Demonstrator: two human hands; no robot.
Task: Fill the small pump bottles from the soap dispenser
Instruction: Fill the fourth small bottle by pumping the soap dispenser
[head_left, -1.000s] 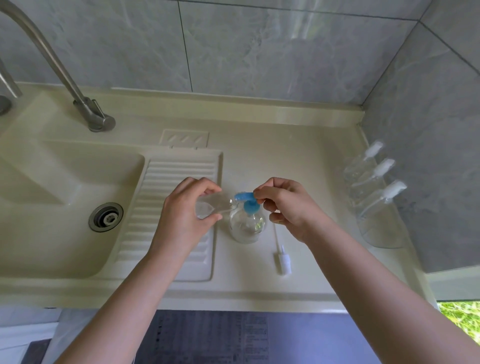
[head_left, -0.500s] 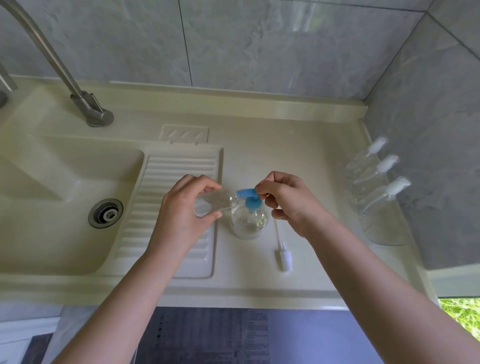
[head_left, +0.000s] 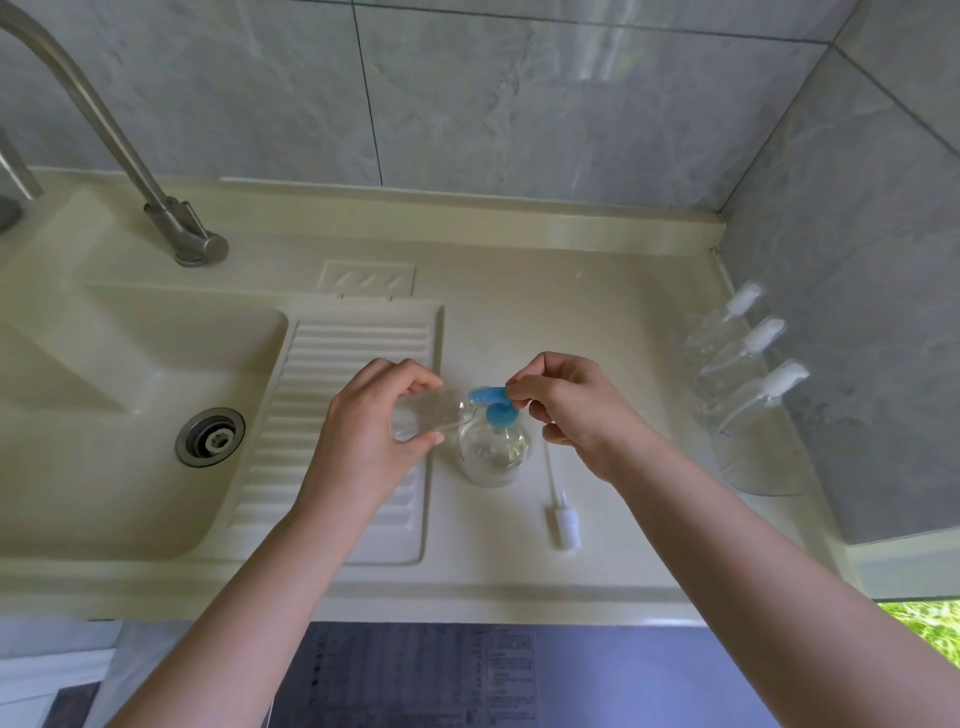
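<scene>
Our left hand (head_left: 363, 441) grips the light, slippery clear small pump bottle (head_left: 431, 415) around its body; right hand (head_left: 576, 410) fingers (head_left: 514, 392) pinch the soap dispenser's blue pump head (head_left: 491, 397).

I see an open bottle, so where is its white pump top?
The loose pump top lies on the counter, just right of the soap dispenser.
</scene>
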